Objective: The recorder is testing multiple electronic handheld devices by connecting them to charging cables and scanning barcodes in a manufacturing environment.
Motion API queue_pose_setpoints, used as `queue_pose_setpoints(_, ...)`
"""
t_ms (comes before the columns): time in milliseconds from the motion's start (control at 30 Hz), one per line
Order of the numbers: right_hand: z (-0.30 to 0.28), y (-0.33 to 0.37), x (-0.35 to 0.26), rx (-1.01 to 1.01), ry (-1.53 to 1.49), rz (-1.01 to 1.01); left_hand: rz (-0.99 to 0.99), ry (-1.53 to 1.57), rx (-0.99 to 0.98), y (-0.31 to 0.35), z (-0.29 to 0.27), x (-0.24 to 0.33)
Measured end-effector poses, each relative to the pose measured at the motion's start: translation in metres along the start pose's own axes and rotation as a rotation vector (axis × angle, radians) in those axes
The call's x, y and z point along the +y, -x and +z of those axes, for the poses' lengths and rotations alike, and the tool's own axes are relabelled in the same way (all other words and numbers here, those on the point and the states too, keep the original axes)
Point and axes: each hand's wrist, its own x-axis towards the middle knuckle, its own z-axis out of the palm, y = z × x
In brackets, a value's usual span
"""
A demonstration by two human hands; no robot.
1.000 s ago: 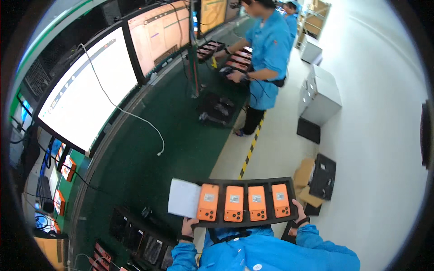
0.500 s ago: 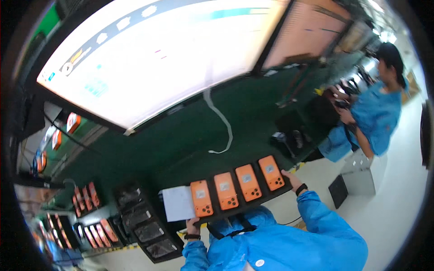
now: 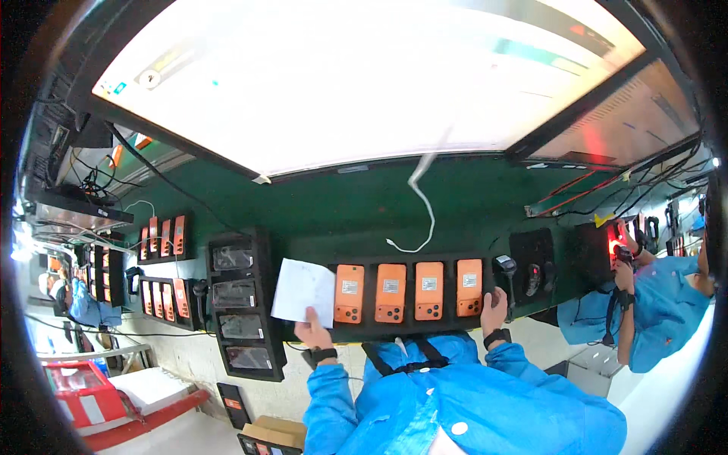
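A black foam tray (image 3: 365, 334) lies along the near edge of the bench, with several orange phones (image 3: 390, 293) in its slots, camera ends toward me and a white label on each. A white sheet of paper (image 3: 299, 287) covers the tray's left end and sits slightly askew. My left hand (image 3: 312, 331) pinches the paper's lower edge, its fingertip on top and the other fingers partly hidden. At the tray's right end, my right hand (image 3: 494, 309) curls its fingers against the side.
Left of the tray stands another black tray (image 3: 265, 318) with dark wrapped items. Further left are more trays of orange phones (image 3: 163, 297). A large monitor (image 3: 364, 83) overhangs the bench; a white cable (image 3: 428, 216) dangles below it. To the right are a handheld scanner (image 3: 506, 269) and a co-worker (image 3: 667, 303).
The view has turned and levelled. The tray now rests on the bench edge. My left hand has gone from the tray's near left corner to the paper; my right stays at the right end.
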Motion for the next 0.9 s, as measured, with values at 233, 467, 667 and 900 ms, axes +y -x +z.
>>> queue_pose_setpoints(233,-0.016,-0.007,-0.129,-0.828,-0.562,-0.028,0.02,-0.505,-1.054,0.032,0.027,0.14)
queue_pose_setpoints(467,-0.005,-0.009,-0.14,-1.342,-0.497,-0.146,0.1,-0.71,-1.415,0.06,0.088,0.147)
queue_pose_setpoints(667,-0.017,0.0,-0.123,-0.819,-0.393,0.013,0.391,-0.673,-1.25,0.047,0.073,0.128)
queue_pose_setpoints(900,-0.016,0.021,-0.13,-0.561,-0.304,0.037,-0.112,-0.134,-1.017,0.063,0.075,0.019)
